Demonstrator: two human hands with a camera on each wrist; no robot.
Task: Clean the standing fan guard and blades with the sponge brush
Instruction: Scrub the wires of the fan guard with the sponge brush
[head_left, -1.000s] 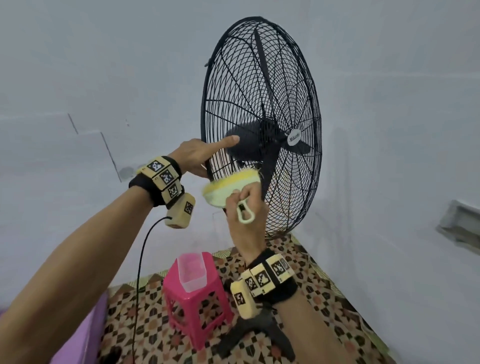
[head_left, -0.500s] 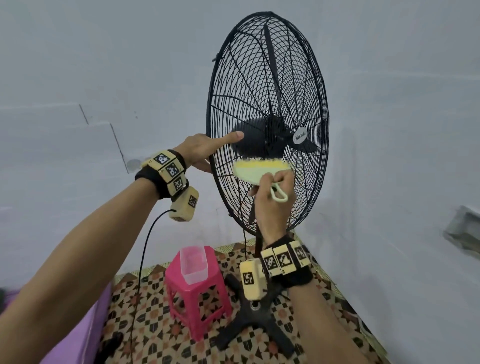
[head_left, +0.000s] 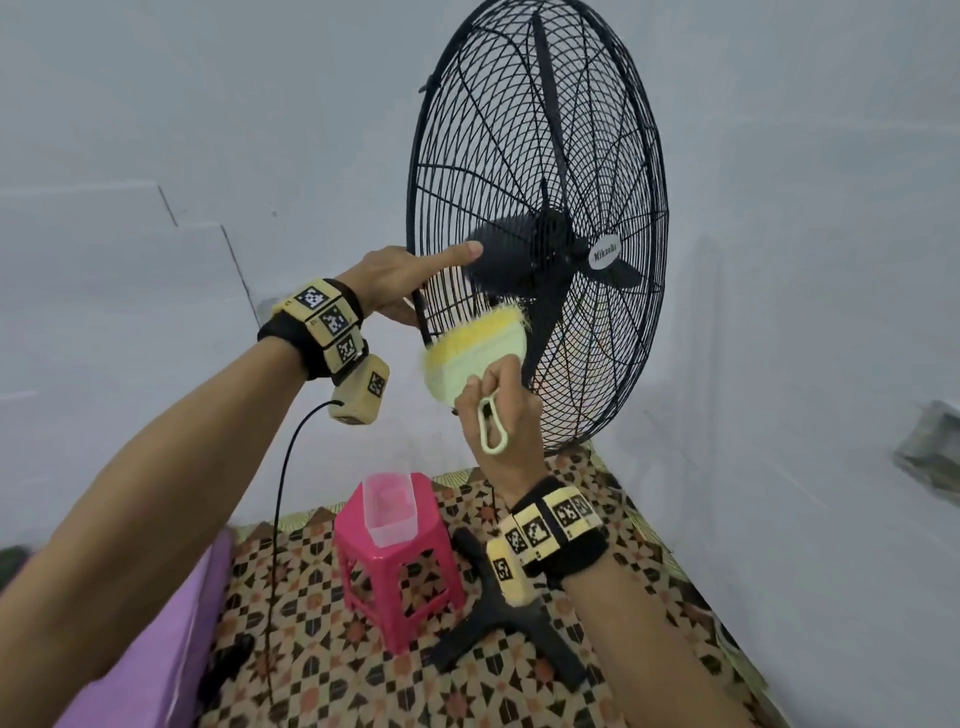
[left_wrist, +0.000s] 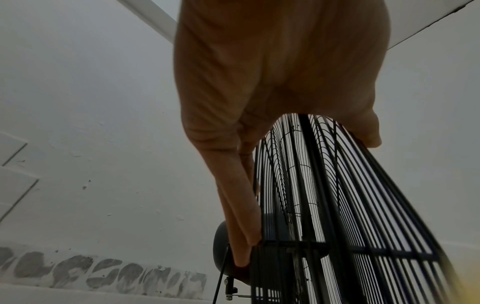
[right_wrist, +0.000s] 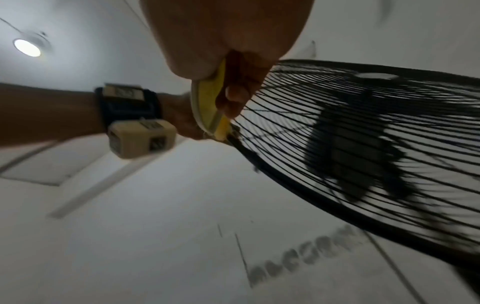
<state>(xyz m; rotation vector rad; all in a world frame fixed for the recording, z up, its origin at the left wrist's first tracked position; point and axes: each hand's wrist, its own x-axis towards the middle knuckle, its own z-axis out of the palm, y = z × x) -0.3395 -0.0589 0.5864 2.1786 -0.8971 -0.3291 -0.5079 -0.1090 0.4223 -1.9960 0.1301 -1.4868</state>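
Sponge brush (head_left: 475, 353) swept back left along guard (head_left: 613, 395); right hand (head_left: 498, 410) grips handle, left hand (head_left: 400, 283) clasps rim, steadying.

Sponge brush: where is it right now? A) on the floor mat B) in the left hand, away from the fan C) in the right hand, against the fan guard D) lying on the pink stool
C: the right hand grips the sponge brush by its handle, bristles against the lower fan guard; the left hand holds the guard's rim.
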